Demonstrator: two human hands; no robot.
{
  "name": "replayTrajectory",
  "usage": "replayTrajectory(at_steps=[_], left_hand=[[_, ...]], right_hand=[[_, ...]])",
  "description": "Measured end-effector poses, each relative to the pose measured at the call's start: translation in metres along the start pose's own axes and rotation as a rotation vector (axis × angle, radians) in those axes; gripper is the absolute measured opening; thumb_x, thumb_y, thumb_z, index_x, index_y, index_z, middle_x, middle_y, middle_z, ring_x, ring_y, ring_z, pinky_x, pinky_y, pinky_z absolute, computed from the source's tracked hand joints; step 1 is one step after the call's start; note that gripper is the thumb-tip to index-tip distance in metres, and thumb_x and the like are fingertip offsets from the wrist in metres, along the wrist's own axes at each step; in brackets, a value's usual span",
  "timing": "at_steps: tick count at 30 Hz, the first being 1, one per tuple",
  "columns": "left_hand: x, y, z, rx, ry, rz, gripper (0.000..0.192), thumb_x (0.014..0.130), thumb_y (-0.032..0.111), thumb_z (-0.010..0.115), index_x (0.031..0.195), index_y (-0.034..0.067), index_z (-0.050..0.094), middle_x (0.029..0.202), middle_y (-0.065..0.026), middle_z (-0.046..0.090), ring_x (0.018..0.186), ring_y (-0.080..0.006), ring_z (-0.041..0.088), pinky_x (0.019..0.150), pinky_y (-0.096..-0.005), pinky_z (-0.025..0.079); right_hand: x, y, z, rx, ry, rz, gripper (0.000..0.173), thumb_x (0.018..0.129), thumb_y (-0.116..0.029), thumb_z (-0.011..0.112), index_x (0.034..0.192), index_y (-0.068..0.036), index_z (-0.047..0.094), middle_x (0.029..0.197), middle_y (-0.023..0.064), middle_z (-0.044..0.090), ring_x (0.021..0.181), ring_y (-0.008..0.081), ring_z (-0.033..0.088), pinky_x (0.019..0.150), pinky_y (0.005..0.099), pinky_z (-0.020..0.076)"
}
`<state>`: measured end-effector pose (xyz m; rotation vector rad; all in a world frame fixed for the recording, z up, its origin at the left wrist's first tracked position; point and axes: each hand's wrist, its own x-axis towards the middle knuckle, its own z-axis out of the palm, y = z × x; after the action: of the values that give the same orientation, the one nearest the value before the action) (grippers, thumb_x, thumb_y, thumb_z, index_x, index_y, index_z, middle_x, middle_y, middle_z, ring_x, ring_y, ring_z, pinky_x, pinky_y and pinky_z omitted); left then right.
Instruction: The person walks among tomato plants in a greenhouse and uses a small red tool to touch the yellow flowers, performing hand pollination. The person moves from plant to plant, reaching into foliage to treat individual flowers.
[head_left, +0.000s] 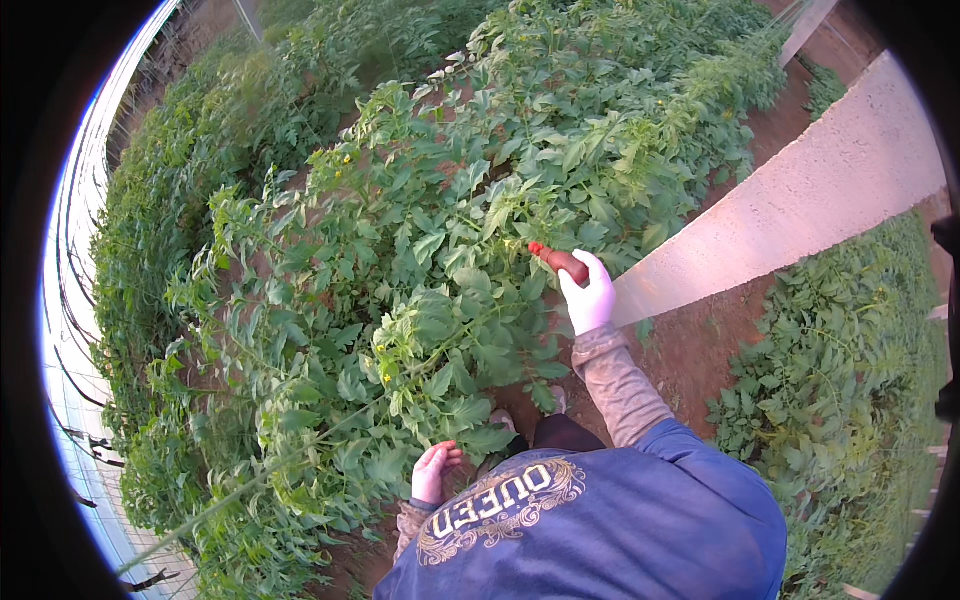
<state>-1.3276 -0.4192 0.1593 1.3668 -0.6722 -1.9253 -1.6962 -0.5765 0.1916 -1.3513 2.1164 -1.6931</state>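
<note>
My right hand (589, 294) grips a small reddish-brown squeeze bottle (564, 264) with a bright red nozzle. The bottle is tilted, its nozzle close to a small yellow flower (511, 244) on a tomato plant (450, 270); whether they touch is unclear. Low in front of my body, my left hand (433, 472) hangs beside the leaves with its fingers loosely curled. Nothing shows in it, and its fingertips look reddish. More yellow flowers (385, 367) stand on a leafy shoot just above that hand.
A wide pale concrete post (772, 195) slants close beside my right hand. Taut twine (247, 484) crosses the lower left. Bare soil (697, 330) runs between the plant rows, with another row (847, 375) on the right. Translucent sheeting (75, 315) edges the left.
</note>
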Motion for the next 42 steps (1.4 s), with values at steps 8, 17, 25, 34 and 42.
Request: replayTrajectory(at_steps=[8, 17, 25, 34, 42], left_hand=[[0.043, 0.001, 0.068, 0.11, -0.187, -0.124, 0.024, 0.092, 0.016, 0.05, 0.107, -0.001, 0.059, 0.095, -0.009, 0.065, 0.078, -0.0143, 0.062, 0.073, -0.0249, 0.05], [0.078, -0.032, 0.24, 0.342, -0.525, -0.154, 0.027, 0.093, 0.019, 0.049, 0.111, 0.001, 0.058, 0.096, -0.0071, 0.064, 0.08, -0.0121, 0.06, 0.076, -0.0262, 0.048], [0.068, -0.118, 0.49, 0.478, -0.684, -0.328, 0.027, 0.094, 0.018, 0.047, 0.112, 0.0, 0.056, 0.099, -0.0076, 0.063, 0.084, -0.0137, 0.059, 0.08, -0.0282, 0.049], [0.068, -0.152, 0.611, 0.513, -0.718, -0.297, 0.026, 0.093, 0.013, 0.047, 0.112, -0.003, 0.055, 0.097, -0.0081, 0.062, 0.085, -0.0119, 0.057, 0.081, -0.0252, 0.046], [0.167, -0.152, 0.74, 0.45, -0.639, -0.196, 0.025, 0.093, 0.016, 0.047, 0.109, -0.002, 0.057, 0.095, -0.0079, 0.063, 0.084, -0.0143, 0.059, 0.079, -0.0274, 0.047]], right_hand=[[-0.072, 0.026, -0.134, 1.419, -0.18, 1.13, 0.025, 0.087, -0.017, 0.05, 0.111, -0.007, 0.053, 0.102, 0.008, 0.06, 0.079, 0.0182, 0.056, 0.071, 0.0352, 0.0481], [-0.079, 0.126, -0.323, 1.726, 0.074, 0.957, 0.028, 0.085, -0.018, 0.051, 0.108, -0.003, 0.056, 0.094, 0.0102, 0.063, 0.074, 0.0224, 0.056, 0.08, 0.0392, 0.0445], [-0.062, 0.241, -0.575, 1.551, 0.405, 0.591, 0.039, 0.083, -0.019, 0.055, 0.12, -0.005, 0.049, 0.112, 0.0096, 0.057, 0.081, 0.0194, 0.053, 0.075, 0.0352, 0.0437], [-0.034, 0.329, -0.708, 1.465, 0.611, 0.599, 0.039, 0.087, -0.016, 0.052, 0.125, -0.009, 0.044, 0.111, 0.006, 0.054, 0.083, 0.0183, 0.053, 0.074, 0.0338, 0.0451], [0.036, 0.362, -0.652, 1.476, 0.547, 0.724, 0.042, 0.084, -0.015, 0.058, 0.123, -0.009, 0.044, 0.111, 0.0058, 0.053, 0.085, 0.0198, 0.053, 0.076, 0.0348, 0.0454]])
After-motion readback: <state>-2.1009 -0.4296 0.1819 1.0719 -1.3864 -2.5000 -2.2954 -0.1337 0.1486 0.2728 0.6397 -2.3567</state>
